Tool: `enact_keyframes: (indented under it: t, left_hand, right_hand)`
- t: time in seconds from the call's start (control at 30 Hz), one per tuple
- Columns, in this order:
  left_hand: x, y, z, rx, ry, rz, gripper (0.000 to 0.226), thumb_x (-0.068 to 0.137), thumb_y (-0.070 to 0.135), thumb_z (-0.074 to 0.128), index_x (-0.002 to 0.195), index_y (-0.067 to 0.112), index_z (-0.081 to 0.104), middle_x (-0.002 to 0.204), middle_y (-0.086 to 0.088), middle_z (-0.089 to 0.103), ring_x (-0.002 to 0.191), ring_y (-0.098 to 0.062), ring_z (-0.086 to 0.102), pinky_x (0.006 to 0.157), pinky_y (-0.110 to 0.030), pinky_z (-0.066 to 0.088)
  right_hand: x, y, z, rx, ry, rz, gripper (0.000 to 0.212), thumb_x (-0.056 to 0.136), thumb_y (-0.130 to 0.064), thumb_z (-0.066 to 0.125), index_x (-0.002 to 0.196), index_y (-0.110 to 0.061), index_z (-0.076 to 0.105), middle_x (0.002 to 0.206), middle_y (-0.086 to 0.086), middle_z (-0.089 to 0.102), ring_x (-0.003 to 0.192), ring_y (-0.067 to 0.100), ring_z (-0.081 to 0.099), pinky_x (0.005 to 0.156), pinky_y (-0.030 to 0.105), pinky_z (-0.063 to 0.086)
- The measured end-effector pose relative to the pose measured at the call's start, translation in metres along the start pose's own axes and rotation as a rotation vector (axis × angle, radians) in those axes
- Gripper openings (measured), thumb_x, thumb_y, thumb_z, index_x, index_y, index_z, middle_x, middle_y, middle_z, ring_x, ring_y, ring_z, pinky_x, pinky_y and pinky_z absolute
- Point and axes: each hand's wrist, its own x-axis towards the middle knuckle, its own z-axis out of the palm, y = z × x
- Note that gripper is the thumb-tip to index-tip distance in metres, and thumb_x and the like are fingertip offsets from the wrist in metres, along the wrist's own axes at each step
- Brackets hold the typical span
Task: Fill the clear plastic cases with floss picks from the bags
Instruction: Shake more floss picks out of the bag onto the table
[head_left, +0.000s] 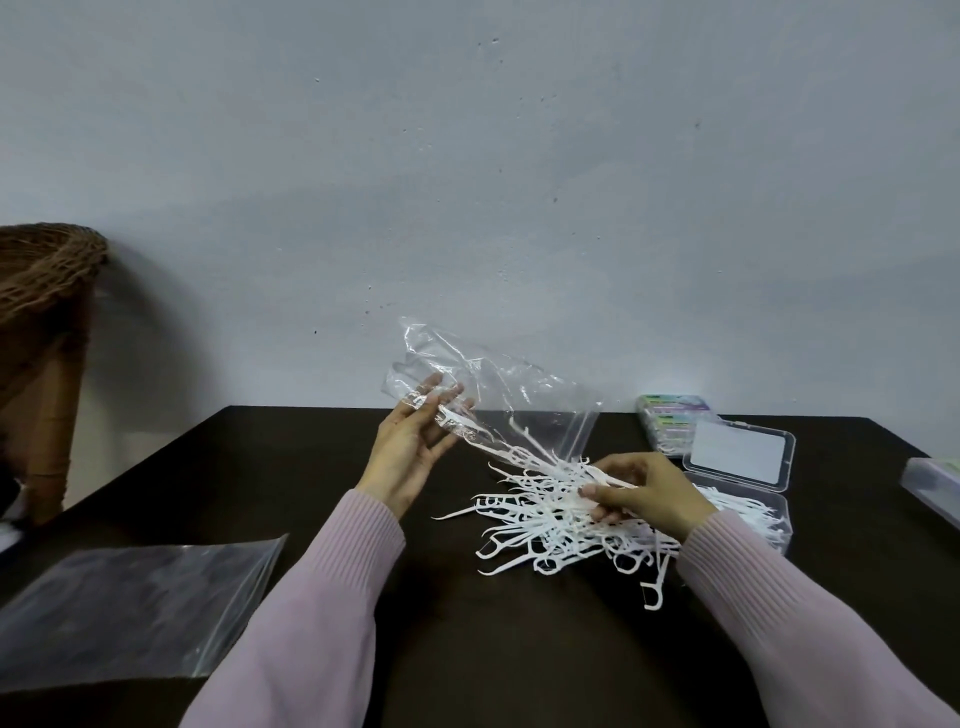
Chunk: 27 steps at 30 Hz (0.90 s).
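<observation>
Centrally, the left hand (410, 447) is raised above the dark brown surface (291, 467), and the upper edge of a crumpled clear plastic bag (498, 384) is pinched between its thumb and fingers, the remaining fingers being spread. The bag is held tilted, with its mouth directed down and to the right; a few white plastic floss picks are seen inside it near the mouth. The right hand (639, 493) is positioned low over the surface, and several picks are gripped between its curled fingers and thumb.

Beneath and around the right hand, a loose pile of white floss picks (545, 525) is spread on the surface, with single picks lying apart at the near edge of the pile. Both forearms are covered by ribbed pale pink sleeves (322, 597).

Just right of the pile, an open clear plastic case (748, 499) is placed; its lid is tilted back, and white picks are contained in its base. Behind it, closed cases with coloured labels (672, 421) are stacked near the wall. Another clear case (935, 483) is partly visible at the right edge.

At the near left, a flat clear zip bag (135, 608) lies on the surface. Further left, a brown wicker stool or stand (47, 322) stands against the pale grey wall (467, 182).
</observation>
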Motion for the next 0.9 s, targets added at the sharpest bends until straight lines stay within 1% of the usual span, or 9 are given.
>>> enact_keyframes:
  t: [0.07,0.1,0.17,0.3,0.43,0.57,0.7,0.8,0.9]
  left_hand:
    - [0.001,0.003,-0.003,-0.028,0.025,0.007,0.028,0.098,0.008,0.043,0.122,0.012,0.056,0.103,-0.004,0.072,0.088,-0.016,0.071,0.067,-0.027,0.059]
    - [0.002,0.004,-0.005,-0.038,0.032,0.01,0.028,0.098,0.008,0.043,0.122,0.012,0.056,0.103,-0.004,0.072,0.089,-0.016,0.071,0.065,-0.027,0.058]
    - [0.002,0.006,-0.006,-0.052,0.041,0.017,0.028,0.098,0.008,0.043,0.123,0.012,0.055,0.101,-0.003,0.073,0.09,-0.016,0.071,0.063,-0.027,0.057]
    - [0.001,0.008,-0.003,-0.08,0.024,0.015,0.026,0.099,0.008,0.041,0.12,0.014,0.055,0.097,-0.001,0.074,0.088,-0.015,0.071,0.064,-0.026,0.057]
    - [-0.001,0.008,0.002,-0.12,-0.051,-0.002,0.027,0.099,0.008,0.039,0.118,0.014,0.057,0.102,-0.002,0.073,0.092,-0.016,0.07,0.069,-0.027,0.058]
    - [-0.008,0.007,0.01,-0.126,-0.148,-0.056,0.032,0.096,0.012,0.04,0.125,0.01,0.053,0.113,-0.009,0.068,0.099,-0.02,0.068,0.08,-0.033,0.058]
    - [-0.01,0.008,0.012,-0.139,-0.192,-0.085,0.037,0.092,0.008,0.039,0.128,0.007,0.051,0.123,-0.014,0.063,0.109,-0.025,0.063,0.089,-0.04,0.052]
    - [-0.008,0.009,0.011,-0.053,-0.176,-0.023,0.035,0.097,0.005,0.036,0.129,0.008,0.051,0.123,-0.011,0.064,0.114,-0.022,0.061,0.089,-0.038,0.053]
    - [-0.009,0.009,0.012,0.028,-0.122,0.02,0.03,0.096,0.009,0.045,0.121,0.013,0.06,0.118,-0.007,0.067,0.111,-0.019,0.063,0.087,-0.033,0.055]
  right_hand:
    - [0.0,0.002,-0.001,-0.132,0.071,-0.005,0.026,0.077,-0.01,0.073,0.101,-0.004,0.064,0.109,0.014,0.064,0.073,0.018,0.068,0.06,0.011,0.049]
    - [-0.001,0.002,-0.001,-0.21,0.106,-0.014,0.026,0.077,-0.012,0.073,0.101,-0.009,0.065,0.112,0.01,0.063,0.084,0.017,0.067,0.07,0.009,0.046]
    - [-0.003,0.0,-0.001,-0.347,0.143,-0.054,0.027,0.076,-0.017,0.074,0.103,-0.018,0.066,0.115,0.005,0.062,0.101,0.013,0.058,0.084,0.016,0.04]
    - [-0.008,-0.005,0.002,-0.429,0.105,-0.137,0.028,0.076,-0.017,0.074,0.102,-0.022,0.067,0.098,-0.006,0.064,0.089,0.004,0.057,0.071,0.01,0.039]
    - [-0.008,-0.006,0.005,-0.424,0.114,-0.25,0.027,0.076,-0.022,0.073,0.101,-0.028,0.064,0.104,-0.011,0.064,0.099,0.002,0.057,0.087,0.016,0.039]
    - [-0.009,-0.008,0.009,-0.241,0.048,-0.321,0.022,0.078,-0.025,0.072,0.096,-0.034,0.064,0.115,-0.009,0.061,0.108,0.006,0.055,0.096,0.028,0.043]
    - [-0.009,-0.008,0.011,-0.228,0.044,-0.346,0.014,0.082,-0.023,0.067,0.083,-0.037,0.068,0.114,-0.007,0.058,0.107,0.005,0.054,0.096,0.033,0.044]
    - [-0.007,-0.007,0.01,-0.23,0.061,-0.33,0.014,0.082,-0.026,0.066,0.081,-0.039,0.069,0.111,-0.008,0.061,0.111,0.009,0.051,0.096,0.036,0.043]
    - [-0.006,-0.005,0.009,-0.241,0.117,-0.338,0.016,0.081,-0.027,0.067,0.079,-0.043,0.068,0.107,-0.003,0.063,0.109,0.012,0.05,0.092,0.037,0.045]
